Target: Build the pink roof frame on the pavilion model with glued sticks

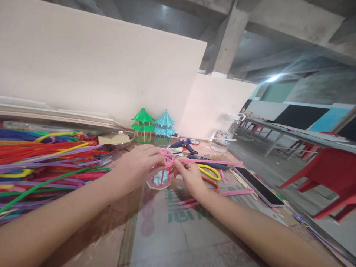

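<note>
Item: pink pavilion frame, on the desk before me, my left hand closed on its roof. My right hand pinches a pink pipe cleaner at the frame's top; step, by my judgement: joining a roof strut, next needing a tight twist.

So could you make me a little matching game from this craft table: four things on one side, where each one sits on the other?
Things:
1. pink frame
2. green pavilion
3. phone
4. pipe cleaner pile

Places:
A. flat on the table, far right
B. heaped at the left side
C. between the left hand and the right hand
D. at the back by the wall, beside the blue pavilion

Pairs: 1-C, 2-D, 3-A, 4-B
</note>
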`<state>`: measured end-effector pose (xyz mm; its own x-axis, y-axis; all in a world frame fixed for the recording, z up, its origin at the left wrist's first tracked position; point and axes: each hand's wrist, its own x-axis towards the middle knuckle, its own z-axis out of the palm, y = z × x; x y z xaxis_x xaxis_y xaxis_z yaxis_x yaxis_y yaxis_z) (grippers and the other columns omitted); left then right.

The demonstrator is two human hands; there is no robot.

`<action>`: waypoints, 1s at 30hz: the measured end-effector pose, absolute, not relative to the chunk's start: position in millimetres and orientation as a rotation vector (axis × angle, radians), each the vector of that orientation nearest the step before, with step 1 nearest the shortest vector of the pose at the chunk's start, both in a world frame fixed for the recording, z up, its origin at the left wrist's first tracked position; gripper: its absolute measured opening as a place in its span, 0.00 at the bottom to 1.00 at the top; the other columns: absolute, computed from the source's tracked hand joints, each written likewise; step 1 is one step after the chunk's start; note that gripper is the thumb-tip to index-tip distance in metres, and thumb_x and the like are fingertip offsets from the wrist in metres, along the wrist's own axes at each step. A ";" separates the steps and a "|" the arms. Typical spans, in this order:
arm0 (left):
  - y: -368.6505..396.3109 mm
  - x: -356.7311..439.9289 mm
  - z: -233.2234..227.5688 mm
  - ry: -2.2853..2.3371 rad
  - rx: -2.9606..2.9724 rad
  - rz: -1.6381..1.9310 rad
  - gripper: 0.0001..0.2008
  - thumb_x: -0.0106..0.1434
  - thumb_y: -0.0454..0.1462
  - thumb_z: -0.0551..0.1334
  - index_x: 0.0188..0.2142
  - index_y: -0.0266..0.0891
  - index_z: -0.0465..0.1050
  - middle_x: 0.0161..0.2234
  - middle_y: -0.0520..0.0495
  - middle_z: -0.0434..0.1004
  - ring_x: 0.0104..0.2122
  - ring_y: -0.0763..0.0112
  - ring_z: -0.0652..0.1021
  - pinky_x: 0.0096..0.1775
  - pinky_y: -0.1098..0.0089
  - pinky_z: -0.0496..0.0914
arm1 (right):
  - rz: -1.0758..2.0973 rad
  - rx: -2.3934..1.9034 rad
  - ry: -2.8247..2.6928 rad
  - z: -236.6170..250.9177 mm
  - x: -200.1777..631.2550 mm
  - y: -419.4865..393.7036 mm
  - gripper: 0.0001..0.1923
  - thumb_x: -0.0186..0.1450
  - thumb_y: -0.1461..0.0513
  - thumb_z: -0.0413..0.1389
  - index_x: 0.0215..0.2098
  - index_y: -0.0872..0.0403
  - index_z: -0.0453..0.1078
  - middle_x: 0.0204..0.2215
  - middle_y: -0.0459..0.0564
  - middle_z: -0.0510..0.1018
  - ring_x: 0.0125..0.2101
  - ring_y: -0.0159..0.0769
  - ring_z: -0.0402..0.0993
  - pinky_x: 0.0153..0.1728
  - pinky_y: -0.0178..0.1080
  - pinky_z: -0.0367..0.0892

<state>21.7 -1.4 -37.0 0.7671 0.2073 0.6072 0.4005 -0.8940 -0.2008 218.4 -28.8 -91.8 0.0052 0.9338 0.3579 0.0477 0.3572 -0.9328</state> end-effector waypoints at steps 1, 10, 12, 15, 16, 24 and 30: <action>-1.1 21.7 -37.0 -0.474 -2.644 -0.855 0.10 0.71 0.38 0.56 0.35 0.40 0.73 0.34 0.47 0.78 0.39 0.64 0.77 0.44 0.64 0.69 | 0.903 -0.977 -1.388 -91.6 218.4 -28.8 0.30 0.56 0.36 0.58 0.20 0.53 0.71 0.16 0.48 0.77 0.20 0.36 0.73 0.29 0.39 0.71; -4.0 23.1 -34.5 -0.522 -2.665 -0.901 0.10 0.71 0.39 0.57 0.35 0.39 0.75 0.36 0.46 0.79 0.38 0.64 0.76 0.40 0.65 0.69 | 0.904 -0.968 -1.405 -91.2 218.3 -30.0 0.30 0.56 0.36 0.58 0.20 0.53 0.71 0.17 0.49 0.77 0.20 0.37 0.73 0.30 0.40 0.71; -3.7 21.7 -32.2 -0.506 -2.676 -0.908 0.10 0.70 0.37 0.57 0.34 0.40 0.75 0.36 0.47 0.79 0.38 0.65 0.76 0.39 0.67 0.69 | 0.907 -0.959 -1.413 -91.0 217.9 -30.9 0.30 0.56 0.35 0.58 0.20 0.53 0.71 0.17 0.49 0.77 0.20 0.37 0.73 0.29 0.40 0.71; -1.8 18.3 -26.3 -0.473 -2.673 -0.893 0.11 0.71 0.36 0.56 0.33 0.40 0.76 0.34 0.47 0.78 0.36 0.66 0.76 0.38 0.68 0.69 | 0.909 -0.945 -1.423 -91.0 216.9 -32.7 0.29 0.56 0.36 0.59 0.21 0.52 0.71 0.17 0.48 0.76 0.20 0.38 0.73 0.28 0.40 0.71; -0.9 16.9 -24.0 -0.468 -2.674 -0.880 0.11 0.71 0.36 0.56 0.33 0.40 0.76 0.34 0.47 0.78 0.36 0.67 0.76 0.38 0.68 0.69 | 0.908 -0.941 -1.423 -91.2 216.5 -33.3 0.28 0.56 0.37 0.60 0.22 0.52 0.72 0.17 0.47 0.76 0.21 0.38 0.73 0.29 0.41 0.71; 5.0 10.1 -17.0 -0.502 -2.681 -0.874 0.08 0.68 0.38 0.60 0.35 0.40 0.77 0.35 0.46 0.79 0.37 0.66 0.77 0.39 0.67 0.70 | 0.961 -0.913 -1.416 -90.0 212.7 -37.6 0.23 0.56 0.40 0.62 0.30 0.50 0.72 0.19 0.45 0.76 0.22 0.39 0.75 0.29 0.42 0.74; 2.9 12.9 -20.5 -0.482 -2.678 -0.845 0.09 0.68 0.41 0.61 0.35 0.39 0.76 0.35 0.46 0.80 0.37 0.64 0.77 0.40 0.66 0.70 | 0.931 -0.904 -1.429 -92.4 213.3 -34.1 0.18 0.57 0.45 0.63 0.31 0.50 0.71 0.21 0.45 0.77 0.22 0.38 0.75 0.28 0.40 0.74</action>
<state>12.9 2.9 -20.5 0.7719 0.2261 0.5942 0.3970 -0.9014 -0.1727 213.3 -34.1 -92.4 -0.0550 0.9200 0.3880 0.0168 0.3894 -0.9209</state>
